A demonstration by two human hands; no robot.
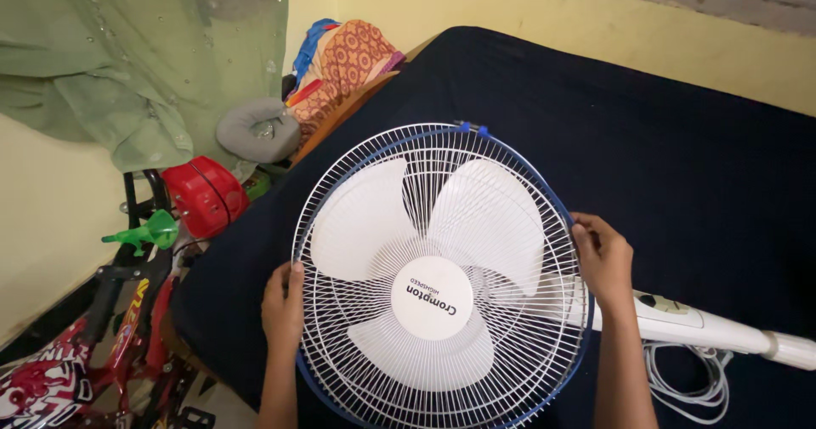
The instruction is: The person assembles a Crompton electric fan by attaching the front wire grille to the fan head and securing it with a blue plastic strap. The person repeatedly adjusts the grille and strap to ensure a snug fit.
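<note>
A white pedestal fan lies on a dark blue bed (663, 165), its round wire grille (438, 216) facing up with a blue rim (544, 193) and three white blades (493, 216) behind a round centre cap (432, 297). My left hand (283, 303) grips the grille's left edge. My right hand (602, 259) grips the rim on the right side. The fan's white pole (722, 331) runs off to the right, with a coiled white cord (688, 378) beneath it.
A green curtain (144, 55) hangs at the upper left. Folded patterned cloths (348, 63) and a grey neck pillow (255, 130) sit beside the bed. A red children's bicycle (119, 327) with a red helmet (204, 195) stands at the left. A yellow wall (595, 21) lies beyond.
</note>
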